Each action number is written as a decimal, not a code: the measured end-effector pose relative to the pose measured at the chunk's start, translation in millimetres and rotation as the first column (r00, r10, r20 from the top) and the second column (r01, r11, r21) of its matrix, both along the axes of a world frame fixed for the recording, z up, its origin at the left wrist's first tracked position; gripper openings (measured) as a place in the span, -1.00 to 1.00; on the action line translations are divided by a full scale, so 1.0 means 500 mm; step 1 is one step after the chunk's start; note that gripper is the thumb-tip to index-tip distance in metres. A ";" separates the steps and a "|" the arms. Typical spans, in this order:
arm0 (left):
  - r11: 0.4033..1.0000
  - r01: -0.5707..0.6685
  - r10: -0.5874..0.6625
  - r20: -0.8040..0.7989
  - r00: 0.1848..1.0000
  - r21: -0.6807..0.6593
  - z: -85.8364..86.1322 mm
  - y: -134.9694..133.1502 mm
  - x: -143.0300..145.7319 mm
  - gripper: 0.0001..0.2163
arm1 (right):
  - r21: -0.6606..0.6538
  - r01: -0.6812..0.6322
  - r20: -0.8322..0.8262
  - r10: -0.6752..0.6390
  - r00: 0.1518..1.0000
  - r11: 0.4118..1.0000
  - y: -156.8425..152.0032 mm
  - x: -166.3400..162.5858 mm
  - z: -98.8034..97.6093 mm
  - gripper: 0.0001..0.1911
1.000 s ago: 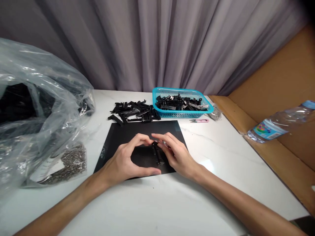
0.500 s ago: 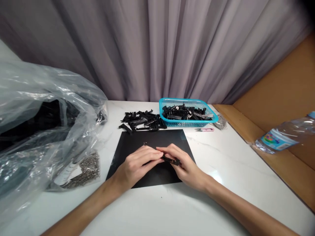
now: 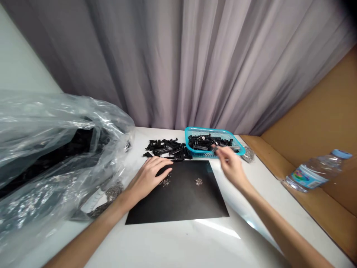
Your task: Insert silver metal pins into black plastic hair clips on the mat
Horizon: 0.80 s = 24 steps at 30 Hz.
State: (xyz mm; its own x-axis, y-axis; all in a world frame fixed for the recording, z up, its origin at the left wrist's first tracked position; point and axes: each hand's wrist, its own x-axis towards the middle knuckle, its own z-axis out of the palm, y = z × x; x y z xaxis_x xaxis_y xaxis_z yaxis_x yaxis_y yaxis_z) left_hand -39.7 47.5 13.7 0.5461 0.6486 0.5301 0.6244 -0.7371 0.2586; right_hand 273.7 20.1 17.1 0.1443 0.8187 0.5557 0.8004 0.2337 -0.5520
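My left hand (image 3: 152, 173) reaches over the far left part of a black mat (image 3: 181, 204), thumb apart from the other fingers and nothing seen in it. Its fingertips are close to a loose pile of black plastic parts (image 3: 167, 147). My right hand (image 3: 230, 163), slightly blurred, is at the front rim of a blue basket (image 3: 216, 153); its thumb and fingers pinch the end of a dark plastic part (image 3: 214, 149). More black parts (image 3: 203, 141) fill the basket. Two small heaps of tiny metal pieces, left (image 3: 165, 182) and right (image 3: 198, 182), lie on the mat.
A large clear plastic bag (image 3: 106, 115) with dark contents covers the left side. In front of it lies a bag of small metal pieces (image 3: 113, 191). Another small bag (image 3: 247, 154) sits right of the basket. A water bottle (image 3: 306, 175) leans in a cardboard box (image 3: 320, 123).
My hands have parted from the black part held between them over the mat. The right went out to the basket, the left towards the loose pile. The camera view has tilted up slightly.
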 end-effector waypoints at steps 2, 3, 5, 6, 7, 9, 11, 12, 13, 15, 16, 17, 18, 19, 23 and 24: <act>0.997 -0.073 0.074 -0.021 0.997 0.020 -0.009 0.021 -0.015 -0.79 | 0.011 0.162 0.015 -0.162 0.987 0.987 0.051 0.059 0.029 -0.54; 0.994 -0.105 0.106 -0.027 0.994 0.028 -0.015 0.027 -0.020 -0.78 | 0.017 0.214 0.023 -0.215 0.976 0.977 0.070 0.082 0.041 -0.53; 0.984 -0.171 0.173 -0.043 0.984 0.042 -0.027 0.032 -0.027 -0.76 | 0.019 0.307 0.032 -0.308 0.951 0.951 0.088 0.112 0.053 -0.53; 0.980 -0.193 0.195 -0.060 0.979 0.045 -0.034 0.031 -0.029 -0.74 | 0.019 0.336 0.032 -0.337 0.941 0.942 0.087 0.115 0.052 -0.53; 0.975 -0.216 0.220 -0.073 0.973 0.049 -0.039 0.029 -0.030 -0.73 | 0.022 0.350 0.031 -0.351 0.936 0.936 0.078 0.111 0.045 -0.52; 0.963 -0.262 0.267 -0.105 0.958 0.053 -0.047 0.023 -0.030 -0.67 | 0.082 0.307 0.041 -0.311 0.949 0.948 0.045 0.082 0.020 -0.54; 0.946 -0.317 0.322 -0.126 0.938 0.061 -0.050 0.016 -0.027 -0.64 | 0.110 0.075 0.074 -0.084 0.994 0.991 0.003 0.030 -0.009 -0.59; 0.939 -0.337 0.343 -0.134 0.930 0.064 -0.051 0.012 -0.025 -0.66 | 0.065 -0.052 0.106 0.045 0.993 0.997 -0.016 -0.001 -0.021 -0.63; 0.933 -0.353 0.359 -0.141 0.923 0.066 -0.050 0.010 -0.023 -0.69 | 0.002 -0.171 0.156 0.168 0.973 0.985 -0.033 -0.035 -0.030 -0.67; 0.930 -0.362 0.368 -0.150 0.918 0.067 -0.048 0.005 -0.018 -0.76 | -0.129 -0.325 0.282 0.349 0.893 0.937 -0.053 -0.100 -0.042 -0.67; 0.932 -0.357 0.363 -0.153 0.919 0.066 -0.046 0.004 -0.017 -0.79 | -0.164 -0.338 0.334 0.375 0.865 0.927 -0.057 -0.129 -0.046 -0.67; 0.935 -0.348 0.354 -0.153 0.923 0.065 -0.044 0.003 -0.016 -0.82 | -0.181 -0.345 0.380 0.389 0.839 0.921 -0.058 -0.152 -0.049 -0.65; 0.939 -0.337 0.343 -0.152 0.927 0.064 -0.042 0.003 -0.016 -0.84 | -0.192 -0.348 0.423 0.397 0.814 0.918 -0.057 -0.170 -0.052 -0.60; 0.943 -0.327 0.333 -0.150 0.931 0.064 -0.041 0.002 -0.016 -0.85 | -0.204 -0.351 0.463 0.406 0.788 0.914 -0.056 -0.181 -0.056 -0.57; 0.942 -0.328 0.334 -0.142 0.932 0.065 -0.039 0.003 -0.022 -0.89 | -0.215 -0.364 0.535 0.421 0.732 0.906 -0.055 -0.188 -0.069 -0.56; 0.939 -0.339 0.345 -0.145 0.928 0.065 -0.039 0.003 -0.023 -0.89 | -0.214 -0.366 0.538 0.422 0.730 0.906 -0.057 -0.186 -0.072 -0.56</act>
